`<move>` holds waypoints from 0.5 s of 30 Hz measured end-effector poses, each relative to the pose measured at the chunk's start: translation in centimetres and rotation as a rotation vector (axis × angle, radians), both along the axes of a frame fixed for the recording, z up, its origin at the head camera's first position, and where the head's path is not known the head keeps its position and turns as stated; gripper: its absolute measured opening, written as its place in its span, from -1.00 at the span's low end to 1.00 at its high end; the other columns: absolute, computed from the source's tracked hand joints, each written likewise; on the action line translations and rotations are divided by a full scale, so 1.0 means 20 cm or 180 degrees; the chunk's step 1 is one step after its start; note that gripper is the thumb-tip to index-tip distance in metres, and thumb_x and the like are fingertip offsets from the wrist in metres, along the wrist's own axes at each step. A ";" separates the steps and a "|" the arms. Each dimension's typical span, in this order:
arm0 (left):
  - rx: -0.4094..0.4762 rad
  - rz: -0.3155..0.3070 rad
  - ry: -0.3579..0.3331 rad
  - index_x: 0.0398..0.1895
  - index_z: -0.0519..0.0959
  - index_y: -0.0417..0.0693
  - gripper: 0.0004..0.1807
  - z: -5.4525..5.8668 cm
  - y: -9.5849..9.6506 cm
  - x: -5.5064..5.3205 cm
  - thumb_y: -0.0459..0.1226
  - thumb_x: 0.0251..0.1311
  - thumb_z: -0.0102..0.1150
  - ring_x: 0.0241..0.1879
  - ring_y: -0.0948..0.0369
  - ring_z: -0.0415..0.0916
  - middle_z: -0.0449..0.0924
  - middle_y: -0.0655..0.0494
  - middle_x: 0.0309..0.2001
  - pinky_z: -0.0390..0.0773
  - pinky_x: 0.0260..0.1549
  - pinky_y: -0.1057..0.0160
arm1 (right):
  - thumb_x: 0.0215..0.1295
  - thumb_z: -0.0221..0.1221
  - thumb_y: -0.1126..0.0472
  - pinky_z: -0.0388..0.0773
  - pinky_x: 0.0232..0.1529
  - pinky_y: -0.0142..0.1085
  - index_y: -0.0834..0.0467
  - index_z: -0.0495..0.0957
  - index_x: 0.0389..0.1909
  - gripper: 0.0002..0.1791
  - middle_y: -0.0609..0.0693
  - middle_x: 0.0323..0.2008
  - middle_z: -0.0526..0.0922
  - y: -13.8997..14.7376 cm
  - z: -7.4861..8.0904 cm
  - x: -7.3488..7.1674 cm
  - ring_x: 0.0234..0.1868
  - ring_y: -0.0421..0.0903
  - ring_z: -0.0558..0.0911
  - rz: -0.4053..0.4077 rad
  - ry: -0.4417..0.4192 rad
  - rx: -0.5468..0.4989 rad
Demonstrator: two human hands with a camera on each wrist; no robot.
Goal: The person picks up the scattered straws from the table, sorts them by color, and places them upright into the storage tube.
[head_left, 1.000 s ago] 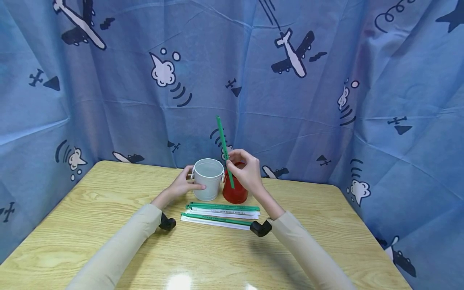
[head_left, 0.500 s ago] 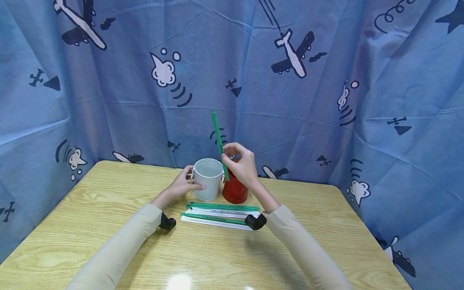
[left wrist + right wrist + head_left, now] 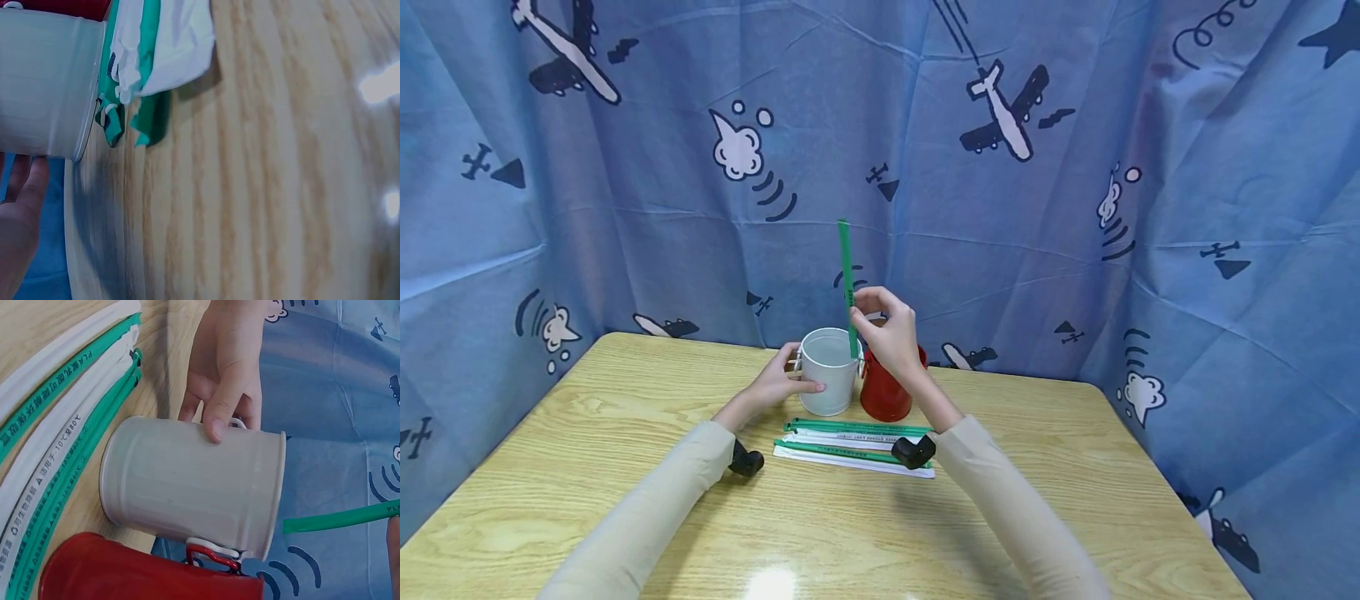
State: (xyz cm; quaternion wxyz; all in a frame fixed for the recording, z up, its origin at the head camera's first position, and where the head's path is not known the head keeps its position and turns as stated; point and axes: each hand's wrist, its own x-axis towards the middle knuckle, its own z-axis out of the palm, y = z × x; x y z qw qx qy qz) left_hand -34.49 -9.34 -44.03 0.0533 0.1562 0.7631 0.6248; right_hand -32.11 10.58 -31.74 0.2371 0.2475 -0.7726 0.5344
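My left hand [image 3: 772,382] holds the small white metal bucket [image 3: 826,390] by its left side, thumb on the front wall. In the right wrist view that thumb lies flat near the bucket's handle loop. My right hand [image 3: 891,335] pinches a green-wrapped drinking straw [image 3: 846,262] around its middle, nearly upright. The straw's lower end overlaps the white bucket's right rim in the head view; in the right wrist view, the straw [image 3: 331,520] stops just short of the bucket's mouth. A red bucket [image 3: 886,398] stands close on the right, partly behind my right wrist.
Several green and white wrapped straws [image 3: 850,454] lie side by side on the wooden table [image 3: 700,517], in front of the buckets. A blue curtain [image 3: 820,167] printed with planes hangs behind the table's back edge.
My right hand has carried the green straw leftward and up, from in front of the red bucket to the white bucket's right rim. The straw stands straighter. My left hand stays put.
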 end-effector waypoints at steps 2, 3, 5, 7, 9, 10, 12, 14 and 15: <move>-0.0009 -0.0004 -0.0011 0.39 0.07 -0.13 -0.13 0.00 0.00 0.00 -0.33 0.06 0.38 0.34 -0.17 0.20 0.18 -0.20 0.34 0.30 0.35 -0.10 | 0.23 0.21 0.31 0.72 -0.26 -0.31 0.22 0.61 -0.17 -0.83 0.15 -0.32 0.70 -0.01 -0.01 -0.01 -0.31 -0.06 0.65 0.0028 0.0001 0.0028; -0.0014 0.0002 -0.0023 0.39 0.07 -0.13 -0.13 0.00 0.00 0.00 -0.33 0.07 0.38 0.35 -0.17 0.20 0.18 -0.20 0.34 0.30 0.35 -0.10 | 0.24 0.21 0.30 0.72 -0.25 -0.28 0.21 0.61 -0.16 -0.84 0.15 -0.31 0.70 -0.01 -0.02 -0.02 -0.30 -0.05 0.65 0.0047 -0.0015 0.0036; -0.0030 0.0000 -0.0021 0.39 0.07 -0.14 -0.13 0.00 0.00 0.00 -0.32 0.08 0.37 0.35 -0.17 0.19 0.17 -0.20 0.34 0.30 0.35 -0.11 | 0.24 0.21 0.30 0.72 -0.24 -0.26 0.20 0.61 -0.16 -0.84 0.15 -0.30 0.70 -0.02 -0.04 -0.02 -0.30 -0.07 0.65 0.0053 -0.0049 0.0060; -0.0026 -0.0001 -0.0024 0.39 0.07 -0.14 -0.13 0.00 0.00 0.00 -0.33 0.08 0.37 0.35 -0.17 0.19 0.17 -0.20 0.34 0.31 0.34 -0.11 | 0.24 0.21 0.29 0.71 -0.22 -0.22 0.20 0.61 -0.15 -0.83 0.14 -0.29 0.70 -0.03 -0.05 -0.03 -0.30 -0.09 0.64 0.0056 -0.0082 0.0082; -0.0009 -0.0007 -0.0024 0.39 0.07 -0.13 -0.14 0.00 0.00 0.00 -0.33 0.08 0.36 0.35 -0.17 0.20 0.18 -0.19 0.33 0.30 0.35 -0.11 | 0.24 0.23 0.28 0.70 -0.22 -0.28 0.19 0.62 -0.15 -0.83 0.14 -0.29 0.71 -0.04 -0.06 -0.04 -0.30 -0.12 0.64 0.0045 -0.0118 0.0105; -0.0007 -0.0019 -0.0016 0.39 0.07 -0.13 -0.14 0.00 0.00 0.00 -0.33 0.08 0.36 0.35 -0.17 0.20 0.17 -0.20 0.33 0.30 0.35 -0.11 | 0.24 0.23 0.27 0.69 -0.22 -0.32 0.19 0.62 -0.15 -0.82 0.13 -0.29 0.71 -0.04 -0.07 -0.04 -0.30 -0.13 0.64 0.0036 -0.0129 0.0118; 0.0008 -0.0033 -0.0016 0.39 0.07 -0.12 -0.15 0.00 0.00 0.01 -0.33 0.09 0.36 0.35 -0.17 0.19 0.17 -0.19 0.34 0.29 0.35 -0.11 | 0.24 0.24 0.26 0.67 -0.22 -0.37 0.18 0.62 -0.14 -0.82 0.12 -0.28 0.72 -0.05 -0.08 -0.05 -0.30 -0.12 0.65 0.0021 -0.0145 0.0160; 0.0013 -0.0049 -0.0002 0.39 0.07 -0.12 -0.15 0.00 0.00 0.01 -0.33 0.09 0.35 0.35 -0.17 0.19 0.17 -0.19 0.34 0.28 0.36 -0.12 | 0.25 0.24 0.26 0.67 -0.20 -0.35 0.18 0.63 -0.13 -0.81 0.12 -0.27 0.72 -0.05 -0.10 -0.06 -0.30 -0.10 0.65 0.0017 -0.0146 0.0200; 0.0013 -0.0055 0.0000 0.39 0.07 -0.12 -0.15 0.00 0.00 0.01 -0.33 0.09 0.35 0.36 -0.17 0.18 0.17 -0.19 0.34 0.28 0.36 -0.12 | 0.25 0.25 0.25 0.68 -0.18 -0.32 0.19 0.63 -0.13 -0.80 0.13 -0.26 0.72 -0.05 -0.11 -0.06 -0.29 -0.08 0.66 0.0020 -0.0152 0.0221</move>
